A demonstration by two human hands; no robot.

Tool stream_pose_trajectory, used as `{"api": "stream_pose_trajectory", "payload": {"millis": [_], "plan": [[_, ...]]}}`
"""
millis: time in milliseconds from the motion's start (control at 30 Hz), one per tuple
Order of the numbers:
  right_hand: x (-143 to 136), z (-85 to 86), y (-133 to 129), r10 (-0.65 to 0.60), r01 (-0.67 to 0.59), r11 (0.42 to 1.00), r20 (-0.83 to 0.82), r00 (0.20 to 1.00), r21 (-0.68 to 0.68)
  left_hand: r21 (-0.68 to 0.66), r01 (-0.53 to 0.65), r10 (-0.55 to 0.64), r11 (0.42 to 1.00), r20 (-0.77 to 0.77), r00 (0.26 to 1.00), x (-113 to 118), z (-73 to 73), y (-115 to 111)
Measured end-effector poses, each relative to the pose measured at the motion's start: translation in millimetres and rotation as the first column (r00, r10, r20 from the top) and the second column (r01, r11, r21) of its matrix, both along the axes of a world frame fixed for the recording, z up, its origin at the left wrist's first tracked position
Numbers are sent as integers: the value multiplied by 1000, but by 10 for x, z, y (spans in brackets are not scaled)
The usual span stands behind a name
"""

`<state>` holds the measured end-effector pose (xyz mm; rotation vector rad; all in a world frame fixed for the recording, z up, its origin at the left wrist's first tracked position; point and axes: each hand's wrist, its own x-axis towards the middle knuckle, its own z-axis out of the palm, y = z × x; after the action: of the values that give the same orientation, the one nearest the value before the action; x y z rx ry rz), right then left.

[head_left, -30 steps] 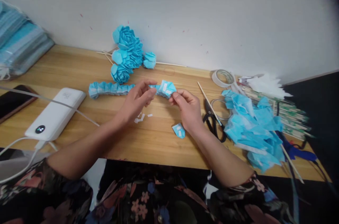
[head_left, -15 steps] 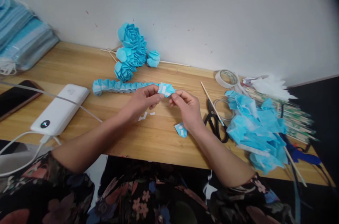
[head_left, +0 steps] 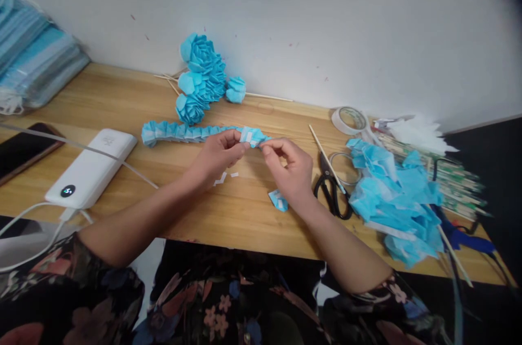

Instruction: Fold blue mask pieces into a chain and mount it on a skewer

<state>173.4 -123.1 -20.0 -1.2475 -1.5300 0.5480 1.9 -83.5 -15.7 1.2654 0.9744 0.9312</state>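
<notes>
Rests everything on a broad wood-grained table [head_left: 240,225], flat and hard-looking. Shows, counting clock directions from the folded blue piece [head_left: 254,136] at the middle, a crumpled blue heap [head_left: 393,198] toward four o'clock, thin-sheeted, soft-looking and full of creases. Bunches a blue flower cluster [head_left: 202,87] at eleven o'clock, with layered, rounded petals. Stretches a pleated blue row [head_left: 175,132] out at nine o'clock, ridged in fairly even folds and running up close behind the left hand [head_left: 222,152]. Has that hand nearly closed, pinching the left edge of the folded blue piece between thumb and forefinger. Has the right hand [head_left: 289,165] likewise pinching at the right tip, with the other fingers loosely curled. Cannot tell whether touching the table underneath. Probably weighs next to nothing and bends easily; likely creases or tears under a hard tug, but should slip little, given the matte, fabric-like face. Seems best taken lightly by the edges, clear of the white patches [head_left: 250,137], possibly sticky. Includes a loose blue piece [head_left: 278,201] at five o'clock, pointed and similarly patched. Scatters white scraps [head_left: 222,177] at seven o'clock, small and flat.
</notes>
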Motion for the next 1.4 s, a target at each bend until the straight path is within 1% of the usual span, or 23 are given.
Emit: {"api": "stream_pose_trajectory", "payload": {"millis": [67,133,300,400,533,733,1067,1267,1400], "plan": [[-25,0,-7,15,-16,1000,67,998,16,5,17,-17,1000,-5,1000,9,3,-9],[-31,-20,1,16,-17,1000,85,996,7,13,27,-27,1000,-11,1000,15,5,-14],[-15,-54,16,37,-37,999,87,996,-8,68,25,-21,997,-56,998,7,-6,-17],[-21,-38,12,59,-60,998,80,995,1,110,43,-33,993,-91,995,-7,-23,-18],[-31,-15,11,57,-54,998,75,996,-30,140,66,-48,988,-131,990,-18,-38,-15],[-25,1,9,74,-70,994,40,996,-87,132,64,-46,989,-137,989,-11,-13,-14],[6,4,0,128,-125,986,14,992,-109,96,64,-53,993,-122,991,-10,8,-20],[-5,-9,10,93,-92,989,-2,996,-113,78,70,-59,995,-141,988,-10,36,-32],[-4,-10,7,101,-97,988,27,995,-120,45,67,-62,997,-112,992,-6,45,-36]]}}
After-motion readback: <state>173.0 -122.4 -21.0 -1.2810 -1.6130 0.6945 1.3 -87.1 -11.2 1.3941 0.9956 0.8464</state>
